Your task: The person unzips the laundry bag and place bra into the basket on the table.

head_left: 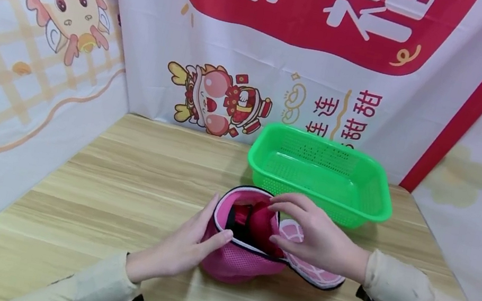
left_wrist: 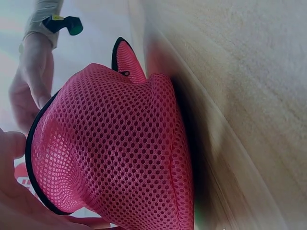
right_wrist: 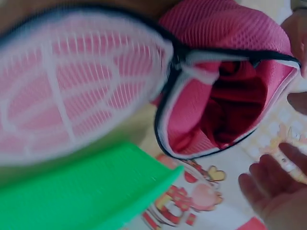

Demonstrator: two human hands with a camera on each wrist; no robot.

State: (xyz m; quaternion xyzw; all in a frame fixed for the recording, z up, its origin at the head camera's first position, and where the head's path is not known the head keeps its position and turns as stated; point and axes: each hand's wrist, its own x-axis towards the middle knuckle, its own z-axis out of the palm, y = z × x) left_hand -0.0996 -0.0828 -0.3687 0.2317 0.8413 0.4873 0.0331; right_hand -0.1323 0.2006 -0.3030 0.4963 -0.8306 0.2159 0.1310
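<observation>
A pink mesh pouch (head_left: 240, 266) with black trim lies on the wooden table (head_left: 120, 177), its mouth open and its round lid (head_left: 316, 274) flopped to the right. Dark red cloth (head_left: 259, 223) sits inside. My left hand (head_left: 190, 246) grips the pouch's left side, fingers along the outer wall and thumb on the front rim. My right hand (head_left: 317, 236) hovers over the opening with fingers spread, thumb touching the red cloth. The left wrist view shows the pouch's mesh wall (left_wrist: 120, 153) close up. In the right wrist view are the lid (right_wrist: 72, 91) and the red cloth (right_wrist: 235, 105).
An empty green plastic basket (head_left: 378, 196) stands just behind the pouch, to the right. Printed cloth panels wall the table on the left, back and right. Bare table lies to the left and in front of the pouch.
</observation>
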